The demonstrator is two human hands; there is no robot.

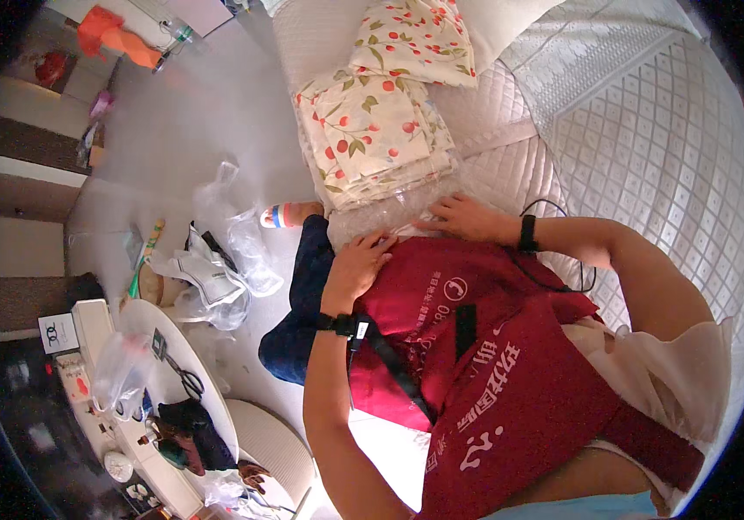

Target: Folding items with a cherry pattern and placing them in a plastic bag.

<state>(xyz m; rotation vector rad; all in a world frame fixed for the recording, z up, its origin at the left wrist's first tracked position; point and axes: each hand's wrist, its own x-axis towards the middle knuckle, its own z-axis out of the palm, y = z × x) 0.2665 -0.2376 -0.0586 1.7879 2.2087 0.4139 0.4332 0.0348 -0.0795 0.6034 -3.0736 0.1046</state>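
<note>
My left hand [360, 263] rests near the lap with its fingers at the near edge of a clear plastic sheet or bag [378, 218]. To its right, my right hand [466, 219] lies on the same crinkled plastic, fingers spread. Just beyond both hands is a folded stack of cream cloth with a cherry print [378, 127], on the edge of the bed. A second folded piece of cherry-print cloth [414, 45] sits behind it. A dark red apron [424, 312] covers my lap. Whether the left fingers pinch the plastic cannot be told.
Quilted bedding [632, 136] spreads on the right, with a black cable [590, 283] near my right wrist. Clear plastic bags [248, 247] and a white printed bag [206, 270] lie on the floor. A round white table [216, 396] at the left holds scissors [190, 382] and dark cloth.
</note>
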